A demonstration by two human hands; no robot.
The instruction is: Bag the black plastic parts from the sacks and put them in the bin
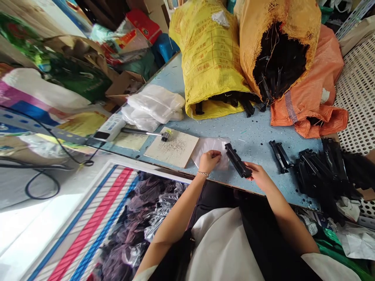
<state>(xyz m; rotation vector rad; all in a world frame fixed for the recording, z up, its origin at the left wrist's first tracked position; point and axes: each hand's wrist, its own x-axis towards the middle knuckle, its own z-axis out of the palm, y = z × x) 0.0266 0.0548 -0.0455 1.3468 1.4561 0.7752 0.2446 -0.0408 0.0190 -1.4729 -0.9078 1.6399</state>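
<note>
My right hand (257, 174) is closed around the lower end of some long black plastic parts (236, 160), which it holds tilted just over the table edge. To the left, my left hand (209, 161) rests on a clear plastic bag (202, 147) lying flat on the table, its fingertips pinched together at the film. The bag's edge under the fingers is hard to make out. Right of my right hand, a pair of similar black parts (280, 156) lies by itself, next to a larger pile of black parts (313, 168).
A board (181, 146) with small crumbs and a black-headed tool (165, 136) lies left. Behind it are stacked clear bags (155, 103). Yellow (213, 58) and orange sacks (281, 15) of black parts stand at the back. A striped bag (96, 218) of wrapped pieces sits below.
</note>
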